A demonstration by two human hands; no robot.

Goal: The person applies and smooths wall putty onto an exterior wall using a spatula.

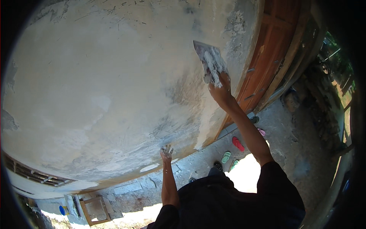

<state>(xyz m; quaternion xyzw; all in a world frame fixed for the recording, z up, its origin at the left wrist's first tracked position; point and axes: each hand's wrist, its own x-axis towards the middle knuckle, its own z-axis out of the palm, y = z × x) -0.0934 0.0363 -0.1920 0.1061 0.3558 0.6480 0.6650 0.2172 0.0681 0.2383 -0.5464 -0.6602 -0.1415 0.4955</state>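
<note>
My right hand (pixel 222 92) is closed around a wide putty knife (pixel 209 54) smeared with whitish putty. The knife is raised against or close to the wall (pixel 95 76), near the wooden door; whether its blade touches the wall I cannot tell. Patchy cream and grey coating covers the wall, with rough dark areas close to both hands. Lower down, my left hand (pixel 166 153) is by the wall with its fingers apart, holding nothing. White residue coats its fingertips.
At the right stands a brown wooden door (pixel 268 49). Red flip-flops (pixel 238 144) and green sandals (pixel 226 157) lie on the concrete floor near my feet. A wooden frame (pixel 94 210) and a blue container (pixel 63 210) are at the lower left, below a slatted vent (pixel 36 172).
</note>
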